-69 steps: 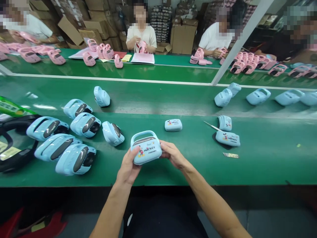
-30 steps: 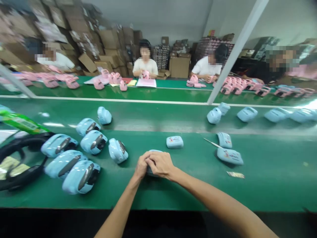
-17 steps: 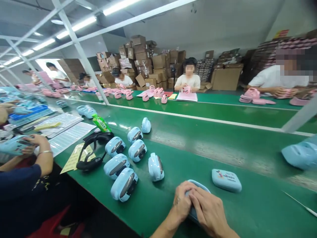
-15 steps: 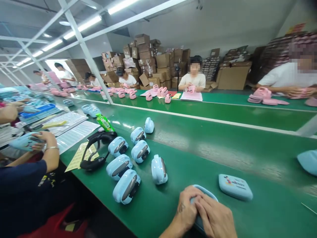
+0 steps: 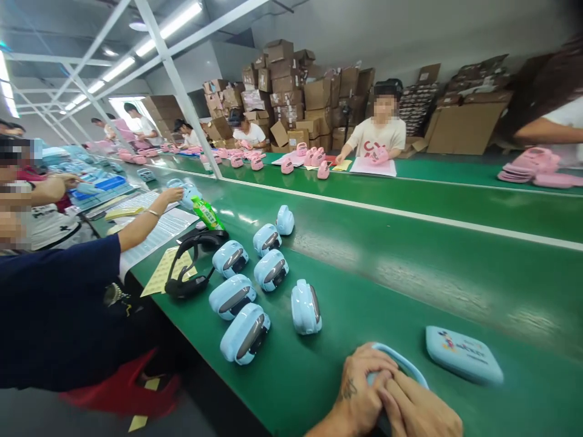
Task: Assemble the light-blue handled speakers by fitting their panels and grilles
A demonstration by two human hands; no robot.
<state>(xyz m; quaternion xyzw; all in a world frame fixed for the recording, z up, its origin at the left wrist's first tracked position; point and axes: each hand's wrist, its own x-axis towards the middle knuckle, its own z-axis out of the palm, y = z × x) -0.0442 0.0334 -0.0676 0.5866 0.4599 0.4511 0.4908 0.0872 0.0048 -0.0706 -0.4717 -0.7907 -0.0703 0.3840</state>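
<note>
At the near edge of the bench, my left hand and my right hand are closed together around a light blue plastic housing with a loop handle. The handle arches out beyond my fingers, while most of the housing's body is hidden beneath them. Right of my hands lies a flat light blue cover printed with a cartoon figure and lettering. To the left stands a light blue housing with a dark grey panel, apart from my left hand.
Several similar blue housings stand left of centre. Beyond them are a black headset, a yellow sticker sheet and a green packet. A co-worker's arm reaches across papers. Pink housings line the far bench.
The view has shifted, so the bench items sit differently in the picture. My hands stay closed around the housing. The co-worker at left has stretched an arm out to a blue housing farther along.
</note>
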